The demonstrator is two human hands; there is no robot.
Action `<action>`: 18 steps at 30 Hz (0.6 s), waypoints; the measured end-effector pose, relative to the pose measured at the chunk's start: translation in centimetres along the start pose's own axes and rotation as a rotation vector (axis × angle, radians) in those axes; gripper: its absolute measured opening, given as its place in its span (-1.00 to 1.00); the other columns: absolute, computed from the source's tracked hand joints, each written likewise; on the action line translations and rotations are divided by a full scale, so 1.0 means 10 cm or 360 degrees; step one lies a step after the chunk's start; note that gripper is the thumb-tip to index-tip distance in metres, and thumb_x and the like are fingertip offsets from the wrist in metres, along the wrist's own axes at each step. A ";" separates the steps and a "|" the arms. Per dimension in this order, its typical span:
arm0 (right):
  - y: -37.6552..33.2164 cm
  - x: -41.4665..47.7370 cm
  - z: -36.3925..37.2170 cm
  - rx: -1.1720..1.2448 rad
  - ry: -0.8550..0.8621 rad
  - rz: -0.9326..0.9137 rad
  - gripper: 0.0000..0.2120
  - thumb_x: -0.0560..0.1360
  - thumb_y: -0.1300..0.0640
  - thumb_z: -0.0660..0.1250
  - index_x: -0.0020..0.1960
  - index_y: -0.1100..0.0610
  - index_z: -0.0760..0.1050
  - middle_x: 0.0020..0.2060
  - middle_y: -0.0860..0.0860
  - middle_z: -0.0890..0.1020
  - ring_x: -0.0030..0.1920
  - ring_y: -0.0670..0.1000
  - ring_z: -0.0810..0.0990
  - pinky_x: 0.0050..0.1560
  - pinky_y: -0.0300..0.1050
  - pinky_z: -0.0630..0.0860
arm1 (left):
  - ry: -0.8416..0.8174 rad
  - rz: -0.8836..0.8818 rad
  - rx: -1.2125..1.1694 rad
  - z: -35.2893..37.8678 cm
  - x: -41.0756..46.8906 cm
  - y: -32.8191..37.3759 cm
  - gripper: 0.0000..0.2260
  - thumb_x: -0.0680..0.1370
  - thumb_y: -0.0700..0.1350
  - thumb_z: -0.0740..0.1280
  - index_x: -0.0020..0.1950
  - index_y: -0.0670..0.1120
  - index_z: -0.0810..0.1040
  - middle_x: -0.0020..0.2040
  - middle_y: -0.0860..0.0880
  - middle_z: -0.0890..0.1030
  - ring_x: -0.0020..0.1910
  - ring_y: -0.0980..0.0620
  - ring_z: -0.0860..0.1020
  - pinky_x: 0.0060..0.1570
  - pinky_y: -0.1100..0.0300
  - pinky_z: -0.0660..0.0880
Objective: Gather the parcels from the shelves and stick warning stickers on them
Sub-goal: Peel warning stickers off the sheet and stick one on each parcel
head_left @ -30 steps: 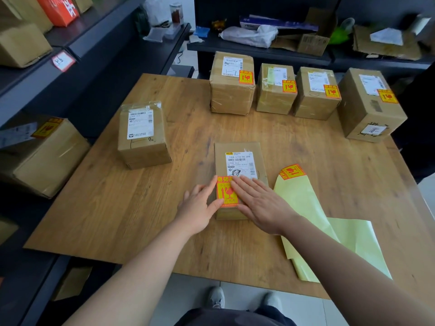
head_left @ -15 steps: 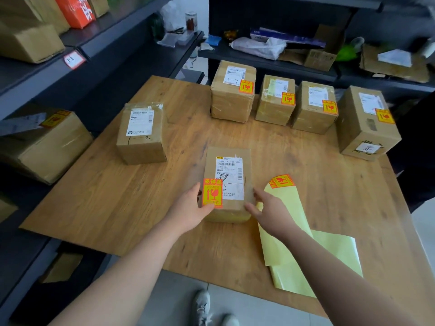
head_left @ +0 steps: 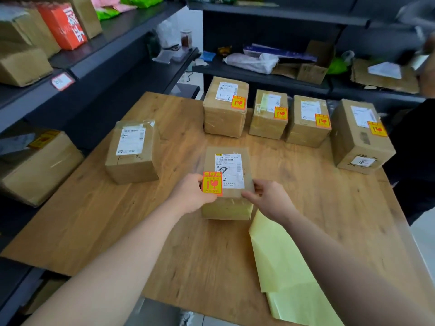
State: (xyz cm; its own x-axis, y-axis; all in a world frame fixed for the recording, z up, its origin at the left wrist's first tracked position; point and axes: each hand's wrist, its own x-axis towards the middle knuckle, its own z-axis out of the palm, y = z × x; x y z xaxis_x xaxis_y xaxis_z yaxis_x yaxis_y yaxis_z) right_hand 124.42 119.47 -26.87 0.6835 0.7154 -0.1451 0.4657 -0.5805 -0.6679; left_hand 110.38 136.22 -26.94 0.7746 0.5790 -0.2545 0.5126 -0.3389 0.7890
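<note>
Now the right hand joins the left hand gripping the parcel.

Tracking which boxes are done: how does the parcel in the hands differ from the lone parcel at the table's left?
The held parcel carries an orange warning sticker on top; the left parcel has none. The left hand and right hand grip the held parcel at its near corners; the left parcel stands untouched. Both are brown cardboard boxes over the wooden table.
</note>
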 end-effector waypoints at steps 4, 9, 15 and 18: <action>0.05 0.34 -0.21 -0.0080 0.0116 0.0114 -0.74 0.46 -0.04 0.39 0.03 0.11 0.59 -0.10 -0.01 0.69 -0.08 0.05 0.63 -0.07 -0.04 0.57 | -0.0102 0.0078 0.0045 -0.03 0.55 0.28 -0.74 0.23 -0.04 0.46 -0.13 -0.10 0.65 -0.19 -0.07 0.69 -0.29 0.01 0.54 -0.19 0.13 0.48; 0.18 0.73 -0.41 -0.0115 0.0235 0.0237 -0.75 0.47 -0.04 0.39 0.01 0.12 0.56 -0.09 0.03 0.68 -0.07 0.08 0.62 -0.04 -0.01 0.55 | -0.0224 0.0181 0.0205 0.06 1.20 0.56 -0.83 0.30 -0.08 0.52 -0.18 -0.11 0.64 -0.22 -0.07 0.68 -0.31 0.03 0.52 -0.23 0.16 0.45; 0.36 1.07 -0.48 -0.0185 0.0256 0.0386 -0.70 0.49 -0.05 0.35 0.12 0.12 0.54 -0.04 0.03 0.65 -0.05 0.07 0.59 -0.08 -0.03 0.54 | -0.0285 0.0254 0.0356 0.24 1.69 0.69 -0.84 0.36 -0.07 0.50 -0.13 -0.09 0.64 -0.20 -0.03 0.67 -0.26 0.03 0.54 -0.30 0.19 0.42; 0.43 1.17 -0.46 -0.0184 0.0247 0.0461 -0.72 0.48 -0.01 0.36 0.11 0.12 0.53 -0.04 0.03 0.64 -0.05 0.06 0.58 -0.12 -0.08 0.50 | -0.0318 0.0310 0.0423 0.31 1.82 0.69 -0.85 0.38 -0.07 0.50 -0.12 -0.08 0.63 -0.17 -0.03 0.66 -0.20 -0.01 0.57 -0.26 0.18 0.43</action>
State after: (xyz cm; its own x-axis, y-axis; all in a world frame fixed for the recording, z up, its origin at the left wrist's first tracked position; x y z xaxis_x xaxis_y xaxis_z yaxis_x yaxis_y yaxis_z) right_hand 137.01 123.56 -28.08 0.8697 0.4521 -0.1978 0.2946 -0.7972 -0.5269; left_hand 129.13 142.14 -27.89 0.9103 0.3380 -0.2389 0.4068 -0.6237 0.6675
